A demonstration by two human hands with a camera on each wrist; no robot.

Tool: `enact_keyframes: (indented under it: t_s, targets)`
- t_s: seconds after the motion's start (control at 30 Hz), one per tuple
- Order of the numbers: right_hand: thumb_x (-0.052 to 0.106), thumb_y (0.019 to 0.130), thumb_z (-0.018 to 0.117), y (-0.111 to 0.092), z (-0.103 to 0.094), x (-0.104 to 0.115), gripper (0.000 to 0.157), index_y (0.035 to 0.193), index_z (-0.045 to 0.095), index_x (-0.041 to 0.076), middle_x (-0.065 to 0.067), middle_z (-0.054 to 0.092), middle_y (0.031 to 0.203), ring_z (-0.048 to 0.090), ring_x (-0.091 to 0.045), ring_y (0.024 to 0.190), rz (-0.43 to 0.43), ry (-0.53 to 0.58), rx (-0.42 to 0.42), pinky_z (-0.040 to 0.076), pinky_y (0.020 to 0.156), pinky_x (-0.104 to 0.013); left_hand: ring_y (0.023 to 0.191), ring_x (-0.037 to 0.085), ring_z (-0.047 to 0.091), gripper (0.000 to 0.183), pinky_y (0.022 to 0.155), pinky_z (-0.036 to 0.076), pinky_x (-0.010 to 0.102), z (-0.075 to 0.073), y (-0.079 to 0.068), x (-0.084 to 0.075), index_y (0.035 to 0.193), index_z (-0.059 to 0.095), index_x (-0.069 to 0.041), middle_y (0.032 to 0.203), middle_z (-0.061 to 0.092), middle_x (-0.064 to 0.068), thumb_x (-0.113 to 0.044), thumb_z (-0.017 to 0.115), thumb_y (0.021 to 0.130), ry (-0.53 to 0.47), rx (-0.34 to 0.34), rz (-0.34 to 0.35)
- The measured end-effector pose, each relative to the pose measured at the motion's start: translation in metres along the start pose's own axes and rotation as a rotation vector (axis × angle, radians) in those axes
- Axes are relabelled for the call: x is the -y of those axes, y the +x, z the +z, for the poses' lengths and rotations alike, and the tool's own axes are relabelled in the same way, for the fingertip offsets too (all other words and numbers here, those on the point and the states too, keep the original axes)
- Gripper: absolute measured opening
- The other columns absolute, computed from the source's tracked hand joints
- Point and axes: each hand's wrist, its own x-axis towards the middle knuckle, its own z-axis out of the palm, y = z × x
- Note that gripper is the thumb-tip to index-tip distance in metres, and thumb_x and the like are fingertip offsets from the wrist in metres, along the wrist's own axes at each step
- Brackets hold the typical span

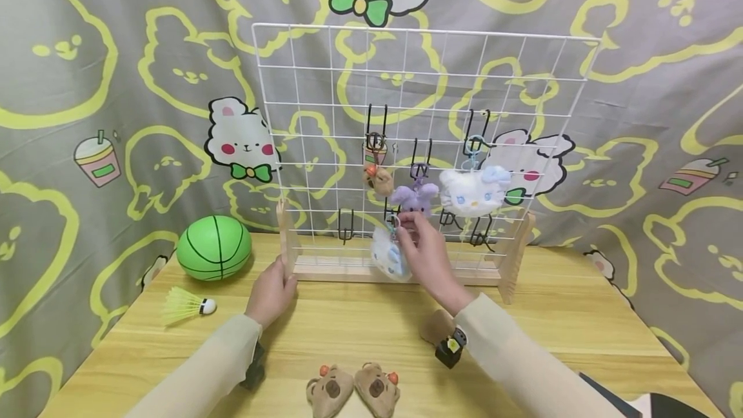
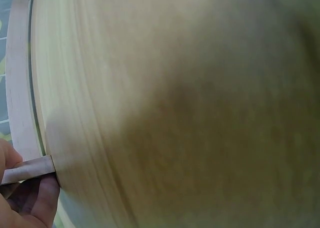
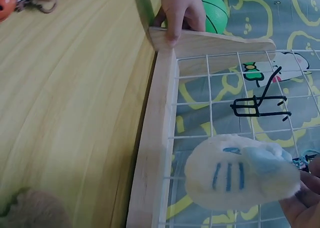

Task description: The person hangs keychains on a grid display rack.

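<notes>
My right hand (image 1: 428, 253) pinches the light-blue ring of a white cat plush keychain (image 1: 386, 255), up at a black hook on the white wire grid (image 1: 313, 115). In the right wrist view the plush (image 3: 220, 175) hangs in front of the grid, its blue bow toward my fingers. My left hand (image 1: 271, 292) grips the wooden end foot (image 2: 30, 170) of the grid's stand at the lower left. Above my right hand hang a purple plush (image 1: 413, 197), a brown plush (image 1: 380, 180) and another white cat plush (image 1: 473, 192), each from its own black hook.
Two brown plush keychains (image 1: 329, 391) lie at the table's front, and another brown plush (image 1: 435, 326) sits beneath my right forearm. On the left are a green ball (image 1: 213, 248) and a yellow shuttlecock (image 1: 184, 306). Bare hooks (image 1: 346, 226) hang low on the grid.
</notes>
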Motion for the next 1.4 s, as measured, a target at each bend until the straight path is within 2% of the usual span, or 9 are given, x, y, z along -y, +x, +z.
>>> enact_keyframes:
  t_s: [0.17, 0.5, 0.7, 0.77, 0.87, 1.0, 1.1, 1.27, 1.4]
  targets:
    - [0.001, 0.102, 0.059, -0.007, -0.007, -0.004, 0.024, 0.126, 0.061, -0.004, -0.022, 0.073, 0.12, 0.076, -0.034, 0.098, -0.029, -0.039, 0.014, 0.063, 0.089, -0.041, 0.086, 0.034, 0.066, 0.047, 0.082, 0.058, 0.056, 0.0, -0.002, 0.001, 0.14, 0.049, 0.014, 0.107, 0.07, 0.029, -0.006, 0.057, 0.098, 0.005, -0.008, 0.006]
    - [0.004, 0.105, 0.057, -0.025, -0.031, -0.008, 0.022, 0.127, 0.059, -0.001, -0.02, 0.073, 0.122, 0.075, -0.033, 0.109, -0.026, -0.083, 0.062, 0.061, 0.096, -0.047, 0.091, 0.038, 0.068, 0.048, 0.086, 0.059, 0.057, -0.001, -0.003, 0.002, 0.142, 0.047, 0.014, 0.114, 0.069, 0.032, -0.006, 0.056, 0.099, -0.001, 0.007, -0.003]
    - [0.001, 0.103, 0.059, -0.037, -0.045, -0.008, 0.016, 0.119, 0.062, 0.0, -0.017, 0.073, 0.116, 0.075, -0.03, 0.102, -0.071, -0.141, 0.092, 0.063, 0.09, -0.043, 0.097, 0.042, 0.069, 0.048, 0.09, 0.058, 0.06, -0.003, -0.001, 0.002, 0.142, 0.047, 0.014, 0.117, 0.068, 0.034, -0.006, 0.056, 0.099, 0.002, -0.001, 0.005]
    - [0.001, 0.101, 0.062, -0.043, -0.049, -0.01, 0.015, 0.116, 0.064, 0.001, -0.014, 0.074, 0.112, 0.074, -0.027, 0.099, -0.083, -0.183, 0.125, 0.063, 0.086, -0.039, 0.1, 0.043, 0.069, 0.048, 0.092, 0.057, 0.061, -0.003, 0.0, 0.002, 0.142, 0.047, 0.014, 0.117, 0.068, 0.034, -0.006, 0.055, 0.1, 0.002, 0.0, 0.005]
    - [0.002, 0.1, 0.063, -0.052, -0.057, -0.014, 0.012, 0.112, 0.067, 0.002, -0.011, 0.075, 0.106, 0.073, -0.022, 0.095, -0.069, -0.251, 0.222, 0.063, 0.081, -0.031, 0.104, 0.045, 0.069, 0.048, 0.095, 0.056, 0.062, -0.003, 0.0, 0.001, 0.143, 0.047, 0.013, 0.119, 0.068, 0.034, -0.006, 0.055, 0.1, 0.004, 0.002, 0.0]
    - [0.006, 0.101, 0.065, -0.066, -0.069, -0.023, 0.01, 0.109, 0.068, 0.005, -0.006, 0.074, 0.102, 0.069, -0.015, 0.091, 0.012, -0.328, 0.379, 0.059, 0.074, -0.023, 0.111, 0.05, 0.068, 0.048, 0.098, 0.055, 0.063, -0.001, 0.001, 0.0, 0.144, 0.047, 0.012, 0.123, 0.066, 0.036, -0.005, 0.055, 0.1, 0.002, 0.005, -0.007]
    - [0.008, 0.099, 0.068, -0.079, -0.077, -0.032, 0.01, 0.108, 0.065, 0.005, -0.004, 0.071, 0.099, 0.065, -0.011, 0.087, 0.05, -0.35, 0.459, 0.057, 0.072, -0.022, 0.116, 0.053, 0.066, 0.049, 0.1, 0.054, 0.064, -0.001, 0.001, -0.001, 0.144, 0.046, 0.013, 0.127, 0.065, 0.037, -0.005, 0.055, 0.1, -0.002, 0.006, -0.011]
    - [0.012, 0.095, 0.074, -0.099, -0.086, -0.046, 0.018, 0.102, 0.059, 0.006, -0.003, 0.063, 0.097, 0.058, -0.005, 0.082, 0.07, -0.335, 0.507, 0.054, 0.07, -0.023, 0.117, 0.052, 0.066, 0.05, 0.101, 0.054, 0.064, 0.0, 0.001, -0.001, 0.145, 0.046, 0.013, 0.128, 0.064, 0.037, -0.005, 0.055, 0.1, -0.005, 0.006, -0.013]
    - [0.007, 0.09, 0.077, -0.111, -0.09, -0.056, 0.024, 0.098, 0.054, 0.006, -0.005, 0.057, 0.094, 0.053, -0.005, 0.081, 0.059, -0.282, 0.521, 0.05, 0.066, -0.022, 0.117, 0.052, 0.066, 0.05, 0.1, 0.054, 0.063, 0.001, 0.001, -0.001, 0.146, 0.045, 0.012, 0.129, 0.065, 0.037, -0.006, 0.055, 0.1, -0.007, 0.007, -0.018]
